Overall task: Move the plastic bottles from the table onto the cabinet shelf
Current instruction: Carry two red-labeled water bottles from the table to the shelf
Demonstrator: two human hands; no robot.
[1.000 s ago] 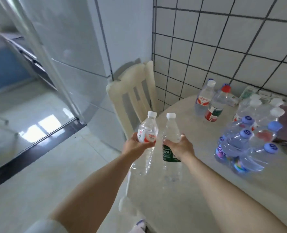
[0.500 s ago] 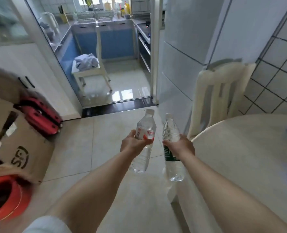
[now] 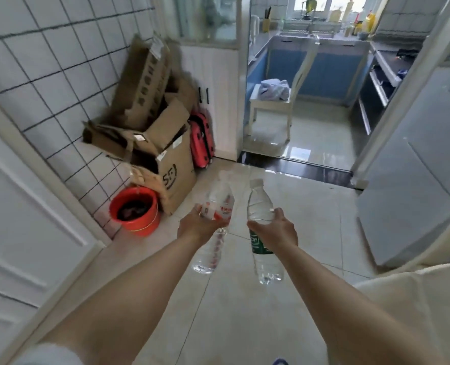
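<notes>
The table edge is dropping behind me as I am carrying the red-label bottle point(image 3: 216, 227) in my left hand point(image 3: 196, 227) and the green-label bottle point(image 3: 263, 233) in my right hand point(image 3: 274, 233), each clamped mid-body past the cardboard box point(image 3: 171, 164), where thin plastic risks slipping.

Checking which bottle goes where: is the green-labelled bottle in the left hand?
No, the right hand grips the green-labelled bottle, while the left hand holds the red-labelled bottle.
</notes>
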